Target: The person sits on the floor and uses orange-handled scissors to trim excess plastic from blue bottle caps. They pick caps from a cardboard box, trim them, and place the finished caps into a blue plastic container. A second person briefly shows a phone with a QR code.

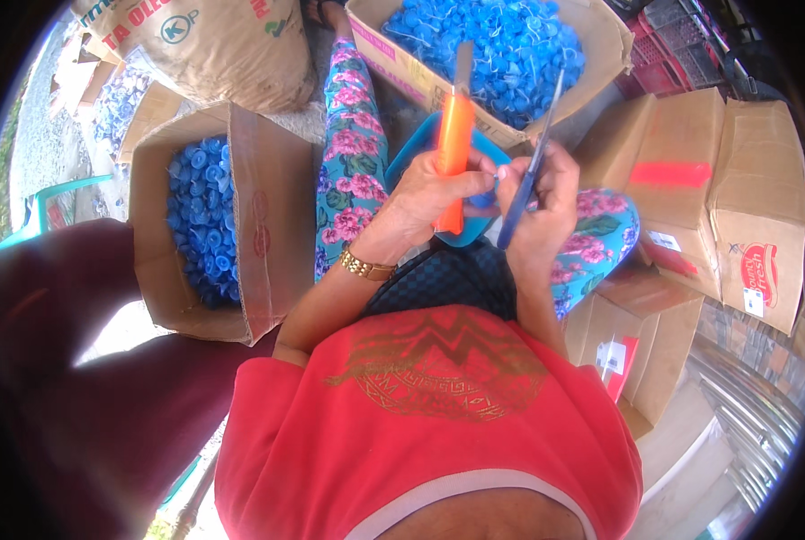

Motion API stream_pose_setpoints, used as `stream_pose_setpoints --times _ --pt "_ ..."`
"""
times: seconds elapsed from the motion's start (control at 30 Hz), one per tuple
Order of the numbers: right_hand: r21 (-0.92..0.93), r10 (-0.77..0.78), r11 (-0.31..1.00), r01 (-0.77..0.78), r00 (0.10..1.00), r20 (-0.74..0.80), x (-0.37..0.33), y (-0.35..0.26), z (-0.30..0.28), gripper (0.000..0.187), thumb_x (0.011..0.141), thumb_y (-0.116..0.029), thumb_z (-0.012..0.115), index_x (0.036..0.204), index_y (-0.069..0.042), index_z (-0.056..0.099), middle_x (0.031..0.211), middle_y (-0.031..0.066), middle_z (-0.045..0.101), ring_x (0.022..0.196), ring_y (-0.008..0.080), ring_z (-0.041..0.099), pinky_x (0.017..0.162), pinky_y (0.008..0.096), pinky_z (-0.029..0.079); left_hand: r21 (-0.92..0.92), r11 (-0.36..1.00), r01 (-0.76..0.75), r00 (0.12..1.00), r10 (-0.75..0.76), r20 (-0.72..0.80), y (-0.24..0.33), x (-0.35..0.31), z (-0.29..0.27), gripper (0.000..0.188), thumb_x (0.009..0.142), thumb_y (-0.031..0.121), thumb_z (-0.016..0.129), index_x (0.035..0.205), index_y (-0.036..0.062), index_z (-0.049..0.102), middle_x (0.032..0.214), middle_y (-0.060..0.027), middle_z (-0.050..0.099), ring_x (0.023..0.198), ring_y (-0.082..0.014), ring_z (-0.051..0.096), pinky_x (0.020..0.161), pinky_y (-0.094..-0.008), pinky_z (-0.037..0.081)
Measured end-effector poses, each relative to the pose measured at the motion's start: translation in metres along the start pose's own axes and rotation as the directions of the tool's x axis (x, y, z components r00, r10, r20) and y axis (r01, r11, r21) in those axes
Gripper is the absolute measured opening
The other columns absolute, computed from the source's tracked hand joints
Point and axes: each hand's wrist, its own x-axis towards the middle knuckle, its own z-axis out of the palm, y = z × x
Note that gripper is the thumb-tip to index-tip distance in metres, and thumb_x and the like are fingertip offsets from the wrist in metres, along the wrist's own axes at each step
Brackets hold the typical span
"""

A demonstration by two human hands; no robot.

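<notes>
Remotely, I see left hand [423, 188] clamped on orange cutter [457, 126], right hand [553, 189] on slim blue tool [520, 205], blue piece [481, 201] between.

Red lettering [143, 27] marks the sack [236, 67], a red logo [760, 268] the right-hand carton [755, 171], pink print [380, 51] the upper box [602, 67].
</notes>
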Motion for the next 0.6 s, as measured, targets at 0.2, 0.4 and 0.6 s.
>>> stream_pose_setpoints --times 0.2,0.4,0.6 --pt "-0.239 -0.256 0.937 0.254 0.966 0.02 0.003 0.017 -0.002 0.047 0.08 -0.002 0.071 0.122 -0.001 0.048 0.1 0.0111 0.064 0.086 0.0139 0.063 0.073 0.0262 0.052 -0.118 0.992 0.05 0.996 -0.041 0.074 -0.005 0.001 -0.005 0.019 0.083 0.008 0.066 0.1 0.0033 0.058 0.093 -0.0056 0.062 0.081 -0.0138 0.064 0.07 -0.0302 0.057" --pt "-0.178 -0.237 0.955 0.236 0.971 0.02 0.001 0.016 -0.004 0.046 0.08 0.0 0.07 0.121 -0.001 0.049 0.092 0.0073 0.064 0.083 0.0108 0.061 0.073 0.0241 0.05 0.05 0.998 0.048 0.999 -0.048 0.007 -0.004 0.0 -0.004 0.02 0.082 0.01 0.068 0.098 0.0024 0.058 0.092 -0.0052 0.063 0.079 -0.0133 0.064 0.07 -0.0301 0.057" --pt "-0.107 -0.162 0.981 0.161 0.987 0.007 -0.001 0.018 -0.008 0.045 0.08 0.003 0.069 0.121 -0.001 0.049 0.088 0.0051 0.062 0.079 0.0082 0.058 0.07 0.0224 0.048 0.001 0.998 0.064 0.998 -0.064 0.006 -0.005 0.0 0.001 0.021 0.084 0.012 0.068 0.099 0.002 0.059 0.093 -0.0065 0.063 0.082 -0.0166 0.065 0.073 -0.0353 0.058"
